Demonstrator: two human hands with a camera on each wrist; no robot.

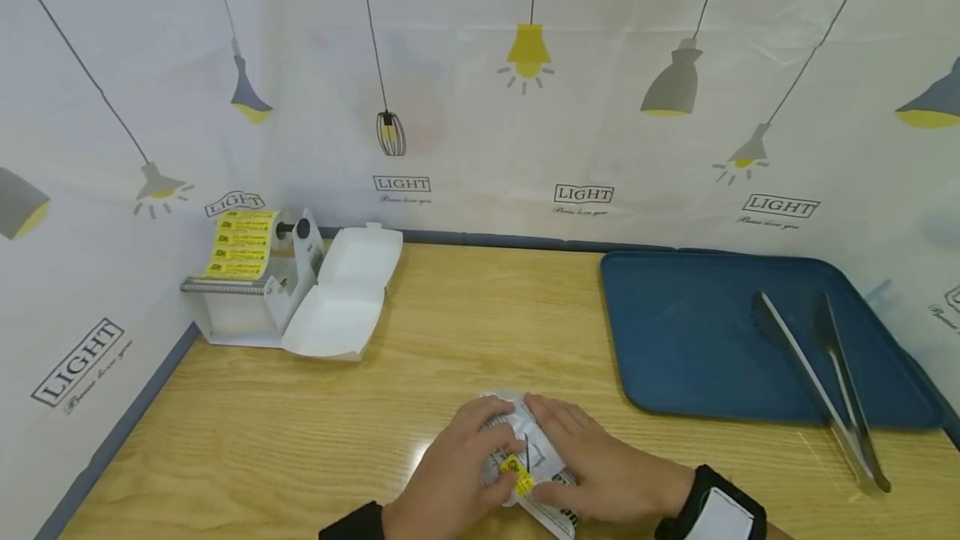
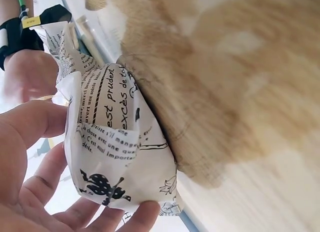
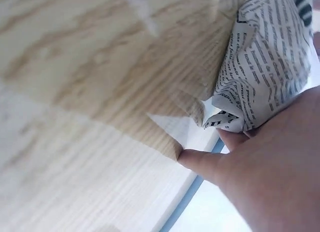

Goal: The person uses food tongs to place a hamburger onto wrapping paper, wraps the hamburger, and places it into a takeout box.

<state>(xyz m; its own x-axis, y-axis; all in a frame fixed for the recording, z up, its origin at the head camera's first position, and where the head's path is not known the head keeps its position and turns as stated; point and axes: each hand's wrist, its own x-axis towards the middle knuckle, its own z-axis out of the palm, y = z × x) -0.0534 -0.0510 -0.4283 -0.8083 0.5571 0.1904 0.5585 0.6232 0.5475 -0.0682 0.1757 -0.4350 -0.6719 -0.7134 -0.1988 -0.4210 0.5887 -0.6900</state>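
Observation:
A packet wrapped in newsprint-patterned paper (image 1: 538, 447) lies on the wooden table at the front centre, its folded paper end pointing toward the person. A yellow printed sticker (image 1: 517, 474) is on its top. My left hand (image 1: 456, 473) grips the packet from the left, thumb and fingers bent around it in the left wrist view, with the thumb at the sticker. Along the right side, my right hand (image 1: 603, 469) lies with fairly straight fingers against the paper. In the right wrist view, one fingertip (image 3: 190, 158) is down at the tabletop beside the crumpled paper end (image 3: 265, 61).
At the back left stands a label dispenser (image 1: 240, 307) with a roll of yellow labels (image 1: 242, 244). An opened white clamshell box (image 1: 345, 294) leans against it. A blue tray (image 1: 690, 332) lies at the right, with metal tongs (image 1: 806, 357) across its front edge.

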